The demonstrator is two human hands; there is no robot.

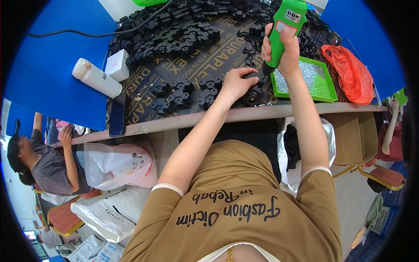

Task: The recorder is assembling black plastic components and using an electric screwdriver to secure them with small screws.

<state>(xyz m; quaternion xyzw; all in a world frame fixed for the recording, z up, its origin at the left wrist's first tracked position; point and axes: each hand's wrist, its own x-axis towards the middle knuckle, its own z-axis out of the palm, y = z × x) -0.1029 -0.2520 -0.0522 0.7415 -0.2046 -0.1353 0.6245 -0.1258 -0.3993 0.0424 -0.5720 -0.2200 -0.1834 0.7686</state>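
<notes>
My right hand (286,50) is wrapped round a green electric screwdriver (279,37), held upright with its dark tip pointing down at a black plastic part (261,77). My left hand (238,84) is beside that part, its thumb and forefinger curled against the part's near side. Whether the tip touches the part cannot be made out. Close to the right forearm stands a green tray (331,89) of small silvery screws (312,77). Several like black parts (179,97) lie in a row left of my left hand.
Many more black parts (192,37) cover the far table. A white bottle (97,77), white box (117,65) and phone (117,115) lie left; a red plastic bag (349,74) lies right. A black cable (74,31) crosses the far left. Another person (56,166) sits left.
</notes>
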